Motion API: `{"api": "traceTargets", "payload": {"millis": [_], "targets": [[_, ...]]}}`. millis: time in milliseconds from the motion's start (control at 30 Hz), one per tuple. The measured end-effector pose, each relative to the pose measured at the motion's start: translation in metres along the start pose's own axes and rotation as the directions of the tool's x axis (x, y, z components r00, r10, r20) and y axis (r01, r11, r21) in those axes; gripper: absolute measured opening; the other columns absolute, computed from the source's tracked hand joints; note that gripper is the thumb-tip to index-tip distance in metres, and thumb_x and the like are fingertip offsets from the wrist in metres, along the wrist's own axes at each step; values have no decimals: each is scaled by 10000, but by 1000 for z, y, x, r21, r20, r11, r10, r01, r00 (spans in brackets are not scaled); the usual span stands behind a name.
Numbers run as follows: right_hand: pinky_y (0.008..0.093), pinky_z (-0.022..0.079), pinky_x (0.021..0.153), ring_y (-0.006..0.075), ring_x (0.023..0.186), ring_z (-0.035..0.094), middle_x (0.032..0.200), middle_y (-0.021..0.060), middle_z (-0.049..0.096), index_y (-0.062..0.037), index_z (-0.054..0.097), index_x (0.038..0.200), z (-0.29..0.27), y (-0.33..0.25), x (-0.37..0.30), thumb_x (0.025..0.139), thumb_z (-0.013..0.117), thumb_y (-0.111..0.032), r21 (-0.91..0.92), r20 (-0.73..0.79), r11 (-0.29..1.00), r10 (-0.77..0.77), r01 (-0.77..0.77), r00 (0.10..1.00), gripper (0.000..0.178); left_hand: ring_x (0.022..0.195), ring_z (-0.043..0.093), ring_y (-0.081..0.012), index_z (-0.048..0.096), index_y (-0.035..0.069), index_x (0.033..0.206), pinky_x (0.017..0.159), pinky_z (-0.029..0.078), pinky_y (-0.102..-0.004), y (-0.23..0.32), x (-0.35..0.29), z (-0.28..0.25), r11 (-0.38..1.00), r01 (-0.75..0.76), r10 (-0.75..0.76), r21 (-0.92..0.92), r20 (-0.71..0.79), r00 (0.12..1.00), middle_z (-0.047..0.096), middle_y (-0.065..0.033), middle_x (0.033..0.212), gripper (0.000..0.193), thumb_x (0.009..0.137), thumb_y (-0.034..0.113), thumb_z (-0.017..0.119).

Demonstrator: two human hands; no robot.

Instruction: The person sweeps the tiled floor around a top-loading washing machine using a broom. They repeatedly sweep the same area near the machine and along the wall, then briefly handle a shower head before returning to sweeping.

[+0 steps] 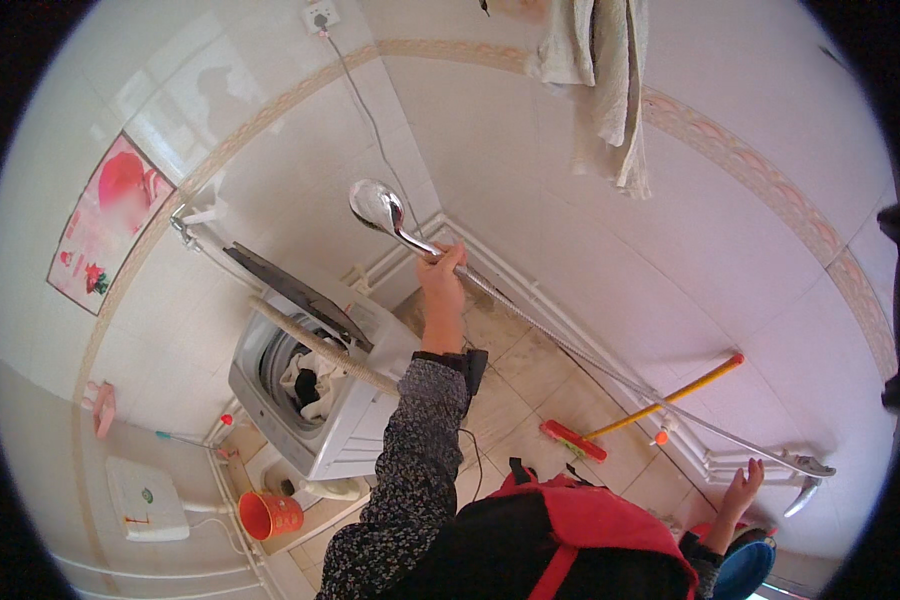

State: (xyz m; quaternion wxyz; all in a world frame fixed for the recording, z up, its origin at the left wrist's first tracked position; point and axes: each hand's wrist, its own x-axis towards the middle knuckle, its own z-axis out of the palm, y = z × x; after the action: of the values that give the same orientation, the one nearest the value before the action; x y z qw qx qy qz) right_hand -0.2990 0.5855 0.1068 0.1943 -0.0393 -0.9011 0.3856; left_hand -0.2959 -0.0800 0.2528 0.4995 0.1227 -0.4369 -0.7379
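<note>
The head view showed a tiled bathroom, and the biggest thing in it was the top-loading washing machine (315,400) at about eight o'clock from the picture's middle, its dark lid (288,290) tipped up and open, with light and dark laundry (305,378) lying in the drum. So the loading looked done, or mostly so; whether any water stood in the drum could not be told. A ribbed grey hose (320,345) lay across the machine's top. At twelve o'clock a pale towel (600,90) hung on the wall. Toward four o'clock a broom (650,405) with a yellow handle and a red head leaned low against the wall, beside white pipes. An orange bucket (268,515) stood on the floor at seven o'clock from the machine. The left hand (440,275) was raised near the centre, fingers wrapped tight round the handle of the chrome shower head (378,207), which was held up at eleven o'clock from that hand, above and to the right of the open drum, not over it. No water seemed to be coming from it, so any wetting or filling appeared yet to be done. Its metal shower hose (610,370) ran down toward four o'clock to a tap (808,470). The right hand (742,490) hovered just beside that tap, fingers spread and loose, holding nothing.
</note>
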Motion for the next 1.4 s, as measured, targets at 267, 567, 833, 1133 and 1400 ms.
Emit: {"api": "traceTargets", "payload": {"millis": [267, 567, 833, 1133, 1400], "targets": [[296, 408, 796, 223, 1059, 470, 1251, 115, 377, -2, 482, 1104, -4, -4, -1, 763, 488, -3, 7, 13, 999, 40, -40, 999, 341, 566, 481, -137, 459, 55, 720, 580, 407, -296, -21, -7, -30, 998, 8, 3, 64, -162, 987, 495, -34, 628, 196, 661, 7, 639], [334, 395, 867, 263, 1126, 390, 1257, 159, 343, 38, 467, 1114, 6, 24, 7, 768, 452, 3, 88, 100, 996, -24, 15, 995, 348, 621, 453, -95, 442, 39, 746, 604, 382, -228, 32, -6, -20, 939, -251, 329, 233, -410, 851, 481, -11, 675, 214, 688, 24, 648], [349, 366, 913, 266, 1078, 448, 1192, 168, 421, 58, 411, 1151, 4, -4, 5, 761, 448, -24, 93, 141, 995, 31, -45, 989, 400, 582, 420, -67, 479, 32, 733, 550, 372, -216, 54, -33, 0, 882, -269, 428, 388, -417, 802, 474, 17, 647, 190, 691, 42, 664], [331, 380, 903, 248, 1063, 461, 1139, 153, 472, 52, 447, 1128, 3, 40, 25, 764, 446, 7, -66, 138, 987, -136, 146, 981, 367, 567, 375, -63, 427, 44, 702, 598, 385, -216, 34, -37, -28, 859, -421, 511, 291, -435, 741, 408, 47, 618, 243, 688, 32, 669], [316, 387, 889, 229, 1019, 487, 1123, 137, 484, 46, 436, 1133, 7, 16, 19, 780, 460, -5, 37, 159, 998, -53, 47, 986, 358, 557, 368, -51, 445, 38, 747, 554, 388, -194, 26, -42, -38, 823, -184, 434, 537, -386, 814, 407, 40, 619, 226, 692, 30, 665]]}}
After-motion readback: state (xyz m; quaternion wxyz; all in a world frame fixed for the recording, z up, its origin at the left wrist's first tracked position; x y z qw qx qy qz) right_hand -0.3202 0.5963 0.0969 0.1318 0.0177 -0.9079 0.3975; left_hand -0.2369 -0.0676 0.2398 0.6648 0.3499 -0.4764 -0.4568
